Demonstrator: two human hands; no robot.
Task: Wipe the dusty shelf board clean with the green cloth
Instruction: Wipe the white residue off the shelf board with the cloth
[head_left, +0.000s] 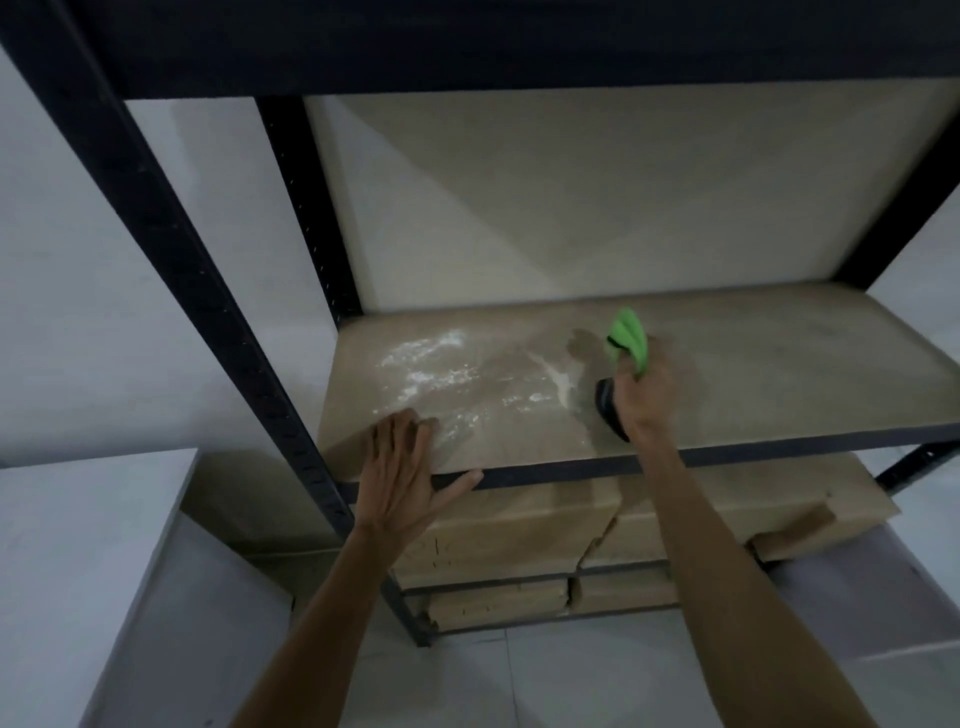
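Note:
The brown shelf board (753, 364) carries white dust (431, 364) over its left half, with a smeared streak near the middle. My right hand (647, 387) is closed around the bunched green cloth (631, 340) above the board's middle; a dark object (608, 410) shows under its wrist. My left hand (402, 478) lies flat with fingers spread on the board's front left edge, its thumb on the black front rail, beside the dust.
Black metal uprights (171, 244) frame the shelf unit, with a dark shelf (519, 41) overhead. Cardboard boxes (519, 530) fill the lower shelves. A white surface (78, 545) stands to the left, and grey floor tiles lie below.

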